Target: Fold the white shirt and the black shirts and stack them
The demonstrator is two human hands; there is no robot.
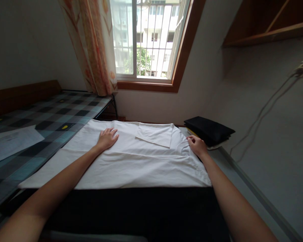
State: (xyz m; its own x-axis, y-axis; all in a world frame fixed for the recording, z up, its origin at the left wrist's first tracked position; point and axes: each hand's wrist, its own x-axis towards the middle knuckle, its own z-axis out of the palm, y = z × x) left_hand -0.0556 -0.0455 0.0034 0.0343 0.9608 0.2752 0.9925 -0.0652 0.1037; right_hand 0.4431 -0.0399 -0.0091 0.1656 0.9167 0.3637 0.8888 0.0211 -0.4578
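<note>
A white cloth [141, 169] lies spread out in front of me, wrinkled, with a fold running across its middle. Near its far right corner is a rectangular pocket-like piece [155, 134]. My left hand [107, 138] rests flat on the cloth's far left part, fingers spread. At the right edge my right hand [197, 146] has its fingers curled on the cloth, closed on the border. The fingertips are partly hidden. Black fabric [131, 211] shows below the cloth's near edge.
A folded black stack [208, 129] lies just beyond my right hand. On the left is a bed with a checked cover [73, 104], with paper sheets [13, 143] on it. Cables [262, 112] hang along the right wall. A curtain [93, 47] hangs beside the barred window [154, 43].
</note>
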